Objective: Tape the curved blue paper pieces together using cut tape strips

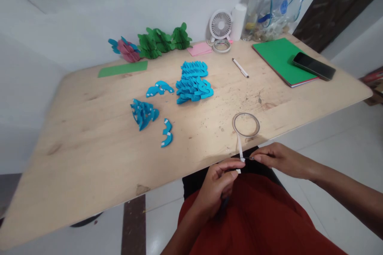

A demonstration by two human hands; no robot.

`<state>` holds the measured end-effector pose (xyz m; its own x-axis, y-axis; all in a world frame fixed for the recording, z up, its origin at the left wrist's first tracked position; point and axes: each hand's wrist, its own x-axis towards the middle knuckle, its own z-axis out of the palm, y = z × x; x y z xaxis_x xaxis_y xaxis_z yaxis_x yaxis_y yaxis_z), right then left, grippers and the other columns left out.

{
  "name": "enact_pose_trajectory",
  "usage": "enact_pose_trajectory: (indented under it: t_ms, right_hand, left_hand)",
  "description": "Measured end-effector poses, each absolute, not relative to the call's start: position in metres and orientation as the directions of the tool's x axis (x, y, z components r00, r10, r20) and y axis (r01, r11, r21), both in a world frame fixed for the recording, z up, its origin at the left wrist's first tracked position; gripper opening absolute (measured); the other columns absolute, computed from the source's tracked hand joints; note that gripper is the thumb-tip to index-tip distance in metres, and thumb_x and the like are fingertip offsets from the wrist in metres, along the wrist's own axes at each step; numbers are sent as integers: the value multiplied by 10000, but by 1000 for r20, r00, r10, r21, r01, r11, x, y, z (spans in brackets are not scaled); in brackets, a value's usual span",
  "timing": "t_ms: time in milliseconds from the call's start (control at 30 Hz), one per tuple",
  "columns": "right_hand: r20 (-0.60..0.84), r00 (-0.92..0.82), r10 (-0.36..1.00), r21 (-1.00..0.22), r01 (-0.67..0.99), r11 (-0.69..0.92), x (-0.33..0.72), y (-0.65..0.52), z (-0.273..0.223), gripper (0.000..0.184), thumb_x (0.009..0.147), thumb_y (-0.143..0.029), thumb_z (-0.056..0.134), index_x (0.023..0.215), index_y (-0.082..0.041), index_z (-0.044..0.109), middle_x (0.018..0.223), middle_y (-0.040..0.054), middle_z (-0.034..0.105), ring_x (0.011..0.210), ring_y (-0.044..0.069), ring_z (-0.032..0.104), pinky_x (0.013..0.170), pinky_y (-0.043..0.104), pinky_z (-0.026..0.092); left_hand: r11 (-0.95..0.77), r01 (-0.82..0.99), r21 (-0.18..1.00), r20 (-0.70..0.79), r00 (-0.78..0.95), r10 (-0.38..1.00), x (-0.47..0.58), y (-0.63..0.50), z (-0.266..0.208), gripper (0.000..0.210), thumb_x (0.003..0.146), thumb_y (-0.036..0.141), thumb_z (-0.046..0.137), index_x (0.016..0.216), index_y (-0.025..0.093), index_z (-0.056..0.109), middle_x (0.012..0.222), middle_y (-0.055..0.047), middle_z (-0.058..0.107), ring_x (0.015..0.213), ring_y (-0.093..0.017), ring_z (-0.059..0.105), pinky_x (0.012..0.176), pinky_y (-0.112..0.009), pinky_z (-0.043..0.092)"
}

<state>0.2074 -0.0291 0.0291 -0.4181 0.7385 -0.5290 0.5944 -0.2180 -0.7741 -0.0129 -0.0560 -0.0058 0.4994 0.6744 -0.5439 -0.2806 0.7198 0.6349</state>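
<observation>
A thin ring of double-sided tape (233,125) rests near the table's front edge, and a white tape strip (240,145) runs from it down to my hands. My left hand (218,183) is closed, with a small white tape piece (238,171) at the thumb tip and the strip's end at the index fingertip. Something dark shows under its palm, too hidden to name. My right hand (277,159) pinches a thin dark tool (250,158) that touches the strip's end; its kind is unclear. Blue paper cutouts (167,133) with white tape bits lie on the left.
Stacked blue paper shapes (194,87) sit mid-table. Behind stand green paper pieces (157,43), a pink paper flower (128,51), a small fan (220,26) and a bottle (254,10). A marker (240,67), a green book (278,57) and a phone (314,66) lie to the right.
</observation>
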Motion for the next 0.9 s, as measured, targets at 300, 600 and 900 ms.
enact_pose_trajectory:
  t_ms: [300, 600, 900]
  right_hand:
    - [-486, -422, 765, -793, 582, -182, 206, -30, 31, 350, 884, -436, 476, 864, -187, 721, 683, -13, 592, 632, 135, 488, 593, 254, 355]
    - [-461, -399, 793, -785, 600, -154, 205, -33, 31, 325, 883, -411, 486, 872, -199, 731, 698, -10, 636, 639, 141, 531, 590, 251, 388]
    - [-398, -334, 854, -803, 578, -147, 213, -30, 42, 392, 859, -502, 499, 873, -203, 753, 653, 7, 635, 642, 165, 566, 572, 265, 454]
  left_hand:
    - [733, -296, 613, -527, 538, 658, -12, -55, -6, 298, 700, 262, 667, 963, 131, 718, 449, 104, 285, 397, -35, 181, 419, -209, 116]
    - [714, -288, 639, -522, 519, 677, -12, -55, -6, 281, 710, 268, 650, 944, 129, 720, 440, 106, 276, 395, -39, 175, 423, -217, 116]
    - [678, -285, 678, -501, 496, 710, -18, -53, -4, 230, 734, 265, 648, 904, 126, 718, 450, 102, 267, 407, -38, 182, 431, -215, 148]
